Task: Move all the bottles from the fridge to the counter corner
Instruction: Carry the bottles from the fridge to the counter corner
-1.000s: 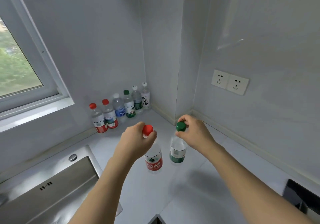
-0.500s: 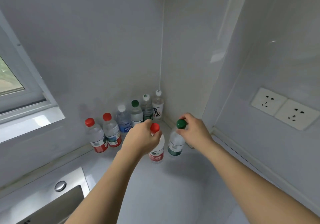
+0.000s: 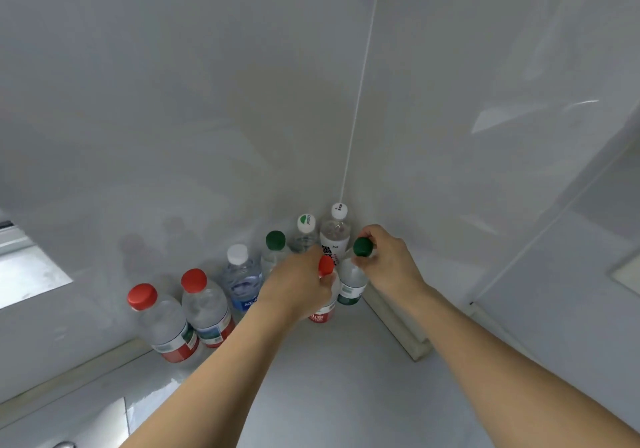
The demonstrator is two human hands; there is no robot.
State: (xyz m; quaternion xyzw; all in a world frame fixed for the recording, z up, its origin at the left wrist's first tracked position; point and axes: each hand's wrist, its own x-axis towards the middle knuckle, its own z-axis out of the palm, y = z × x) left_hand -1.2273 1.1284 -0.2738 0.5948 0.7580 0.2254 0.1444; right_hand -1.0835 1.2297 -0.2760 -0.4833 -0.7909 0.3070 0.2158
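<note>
Since both carried bottles look full of water, each should handle as fairly heavy, stiff at the neck, smooth-walled and possibly slick; the cap and neck give the surest hold. Head view: left hand [image 3: 300, 283] pinches the red-capped bottle [image 3: 325, 304] just under its cap; right hand [image 3: 388, 263] pinches the green-capped bottle [image 3: 351, 283] at the cap; both forearms reach out toward the counter [image 3: 346, 395] corner, wrists bent down; bottles hang upright, side by side, just before the row of bottles [image 3: 239, 276] along the back edge; contact with the counter cannot be judged.
</note>
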